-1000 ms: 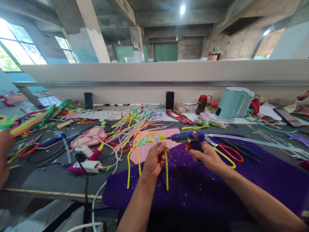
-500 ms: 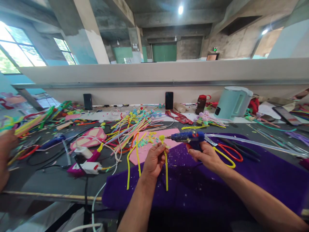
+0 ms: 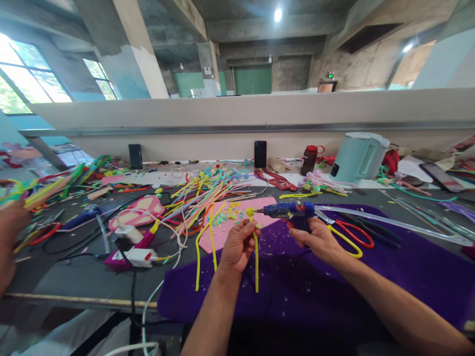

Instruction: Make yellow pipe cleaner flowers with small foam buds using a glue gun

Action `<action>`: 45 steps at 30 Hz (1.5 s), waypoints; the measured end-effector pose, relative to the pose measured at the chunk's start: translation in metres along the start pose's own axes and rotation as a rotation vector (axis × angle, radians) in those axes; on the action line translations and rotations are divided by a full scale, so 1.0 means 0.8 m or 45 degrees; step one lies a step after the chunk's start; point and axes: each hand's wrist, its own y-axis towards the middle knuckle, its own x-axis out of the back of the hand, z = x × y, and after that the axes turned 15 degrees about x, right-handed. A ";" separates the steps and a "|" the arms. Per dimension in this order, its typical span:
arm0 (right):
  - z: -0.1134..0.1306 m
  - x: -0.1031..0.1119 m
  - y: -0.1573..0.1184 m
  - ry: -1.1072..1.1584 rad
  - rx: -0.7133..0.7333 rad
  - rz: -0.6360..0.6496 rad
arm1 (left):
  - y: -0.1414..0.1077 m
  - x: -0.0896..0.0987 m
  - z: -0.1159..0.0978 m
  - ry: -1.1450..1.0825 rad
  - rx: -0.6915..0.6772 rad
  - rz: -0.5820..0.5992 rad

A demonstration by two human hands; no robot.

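Observation:
Between the fingertips of my left hand (image 3: 239,243) is a yellow pipe-cleaner flower (image 3: 250,212), its fuzzy head up and its long stem (image 3: 256,267) hanging below. My right hand (image 3: 318,240) is wrapped around the handle of a blue glue gun (image 3: 291,210). The gun's nozzle points left and meets, or nearly meets, the yellow head. A long clear glue stick (image 3: 371,220) sticks out of the back of the gun. Under my hands lie a pink sheet (image 3: 211,240) with small yellow and teal pieces and a purple cloth (image 3: 297,282).
Scissors (image 3: 352,237) with red and yellow handles lie right of my right hand. Bundled pipe cleaners (image 3: 208,185), a power strip (image 3: 139,257) with cables and another glue gun (image 3: 81,218) are on the left. Behind stand a kettle (image 3: 358,155) and a phone (image 3: 260,154). Another person's hand (image 3: 15,237) shows far left.
Almost nothing differs. My hands, the flower and the glue gun hold nearly the same place; the other person's hand at the far left has shifted slightly.

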 end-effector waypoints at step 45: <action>0.001 -0.002 0.000 -0.019 -0.019 0.032 | -0.001 -0.001 -0.001 0.057 -0.021 -0.031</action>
